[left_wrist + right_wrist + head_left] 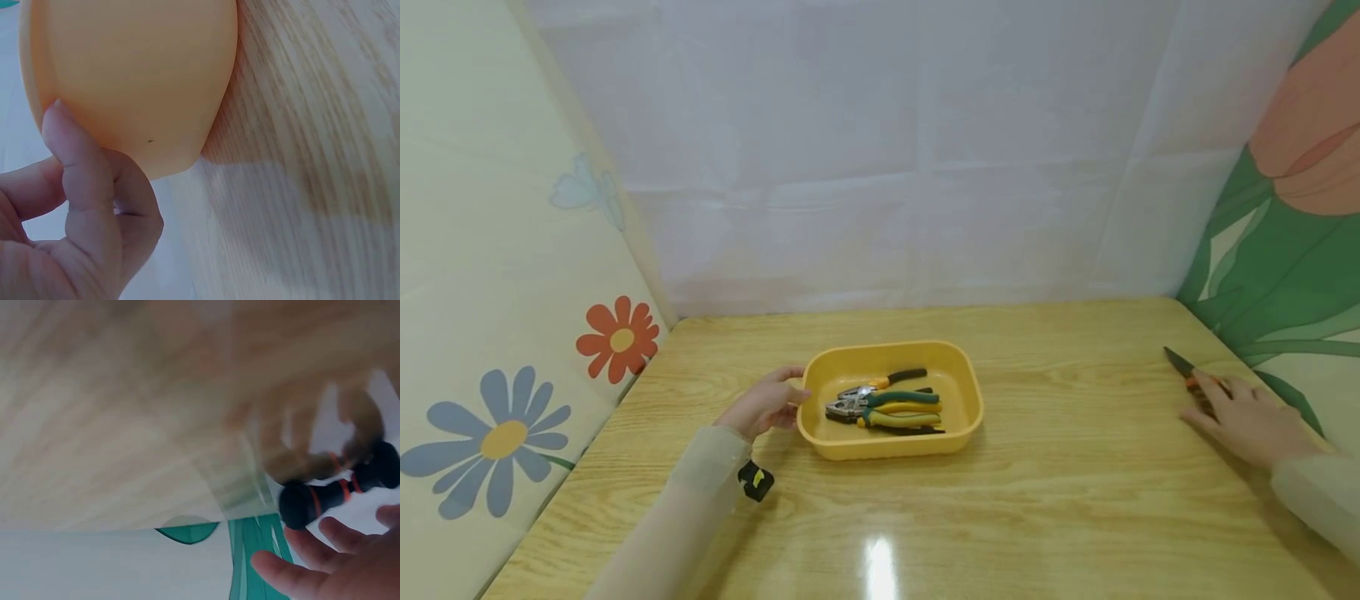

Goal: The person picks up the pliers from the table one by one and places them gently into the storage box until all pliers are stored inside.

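Observation:
My left hand (pixel 766 406) is at the left end of a yellow plastic tray (pixel 966 414), and pinches its rim between thumb and fingers. Close up in the left wrist view, a fingertip presses the tray wall (pixel 144 75). Inside the tray lie several pliers (pixel 880 408) with green, yellow, black and orange handles. Far to the right, my right hand (pixel 1247 421) reaches over a tool (pixel 1180 361) with a dark pointed blade and an orange-and-black handle. In the right wrist view its handle (pixel 303 503) lies just beyond my spread fingers, which are not curled round it.
A wooden table (pixel 1060 500) carries everything. Behind it hangs a white cloth (pixel 880 167). Flower-printed panels stand at the left (pixel 497 292) and right (pixel 1300 275), the right one close beside my right hand. A small black-and-yellow device (pixel 756 481) is at my left wrist.

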